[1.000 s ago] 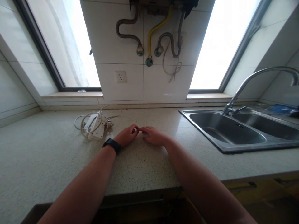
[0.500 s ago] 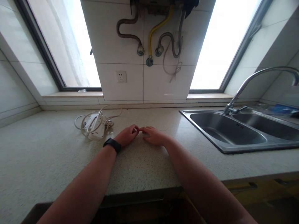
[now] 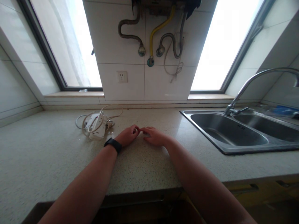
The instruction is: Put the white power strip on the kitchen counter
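My left hand [image 3: 127, 135], with a black watch [image 3: 113, 144] on its wrist, rests on the speckled countertop [image 3: 144, 168]. Its fingers are curled, with a small gap inside the curl, and I see no object in them. My right hand [image 3: 153, 136] lies beside it, palm down, with its fingers stretched out and a little apart. The tip of its index finger meets the fingertips of my left hand. Left of my hands sits a white power strip [image 3: 97, 129] with its pale cable [image 3: 84, 124] looped over it.
A double steel sink [image 3: 223, 149] with a tall curved tap [image 3: 245, 85] is set into the counter at right. On the tiled wall are a socket [image 3: 121, 77], a yellow hose [image 3: 154, 35] and grey hoses [image 3: 129, 21]. Something blue [image 3: 285, 109] lies beyond the sink.
The whole view has shifted very slightly to the right. Both hands keep the same pose and place on the counter.
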Demonstrator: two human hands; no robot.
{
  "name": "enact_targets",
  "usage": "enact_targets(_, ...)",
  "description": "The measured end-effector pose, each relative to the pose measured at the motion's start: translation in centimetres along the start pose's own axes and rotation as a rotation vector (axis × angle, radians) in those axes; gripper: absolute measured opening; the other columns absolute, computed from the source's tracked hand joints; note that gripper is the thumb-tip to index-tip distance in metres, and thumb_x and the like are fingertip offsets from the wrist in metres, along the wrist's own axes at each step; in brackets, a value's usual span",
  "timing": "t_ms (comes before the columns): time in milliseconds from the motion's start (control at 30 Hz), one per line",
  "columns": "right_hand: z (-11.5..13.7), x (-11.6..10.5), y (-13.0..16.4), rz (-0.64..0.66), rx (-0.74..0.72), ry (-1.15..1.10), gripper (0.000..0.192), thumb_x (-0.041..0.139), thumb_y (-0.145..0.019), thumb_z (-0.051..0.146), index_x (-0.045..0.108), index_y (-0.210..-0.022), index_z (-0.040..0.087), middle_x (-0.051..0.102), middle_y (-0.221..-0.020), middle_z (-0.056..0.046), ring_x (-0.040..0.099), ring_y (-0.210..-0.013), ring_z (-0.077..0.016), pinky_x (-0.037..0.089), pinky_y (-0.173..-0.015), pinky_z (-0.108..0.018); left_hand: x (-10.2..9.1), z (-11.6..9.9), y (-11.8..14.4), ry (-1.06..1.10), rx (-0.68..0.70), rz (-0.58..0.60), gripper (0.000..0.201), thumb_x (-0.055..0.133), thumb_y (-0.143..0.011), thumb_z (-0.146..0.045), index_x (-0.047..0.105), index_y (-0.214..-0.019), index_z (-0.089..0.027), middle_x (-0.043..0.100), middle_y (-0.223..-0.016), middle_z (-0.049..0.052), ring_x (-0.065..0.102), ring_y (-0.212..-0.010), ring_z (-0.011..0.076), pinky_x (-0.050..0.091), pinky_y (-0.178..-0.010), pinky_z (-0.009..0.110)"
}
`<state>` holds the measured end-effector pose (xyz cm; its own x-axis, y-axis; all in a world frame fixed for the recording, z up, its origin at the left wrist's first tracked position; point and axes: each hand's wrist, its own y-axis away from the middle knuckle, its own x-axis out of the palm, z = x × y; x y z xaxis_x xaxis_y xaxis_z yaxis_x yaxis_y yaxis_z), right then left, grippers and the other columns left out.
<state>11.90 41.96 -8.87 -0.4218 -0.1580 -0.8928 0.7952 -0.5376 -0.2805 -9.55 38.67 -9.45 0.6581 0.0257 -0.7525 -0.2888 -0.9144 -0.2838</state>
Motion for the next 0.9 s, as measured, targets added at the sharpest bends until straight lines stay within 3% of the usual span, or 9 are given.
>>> enact_targets(500, -0.19, 0.12, 0.0, 0.0, -0.003, -0.011, 0.057, 0.059, -0.083, 0.018, 0.046, -0.138, 0.025, 0.061, -0.113, -0.008, 0.053, -0.107, -0.0215, 0.037, -0.1, -0.039, 0.12, 0.12, 0.04, 0.042, 0.005, -0.003, 0.024, 0.047, -0.091, -0.039, 0.051, -0.103, -0.018, 0.061, -0.068, -0.001, 0.055, -0.063, 0.0155, 0.037, -0.061, 0.027)
enact_targets(900, -0.1, 0.04, -0.01, 0.013, -0.016, -0.008, 0.056, 0.059, -0.084, 0.018, 0.047, -0.138, 0.024, 0.06, -0.117, -0.01, 0.052, -0.11, -0.0222, 0.037, -0.1, -0.039, 0.04, 0.14, 0.09, 0.023, 0.01, 0.003, 0.023, 0.051, -0.088, -0.039, 0.053, -0.098, -0.018, 0.066, -0.076, 0.002, 0.059, -0.069, 0.0166, 0.039, -0.064, 0.028)
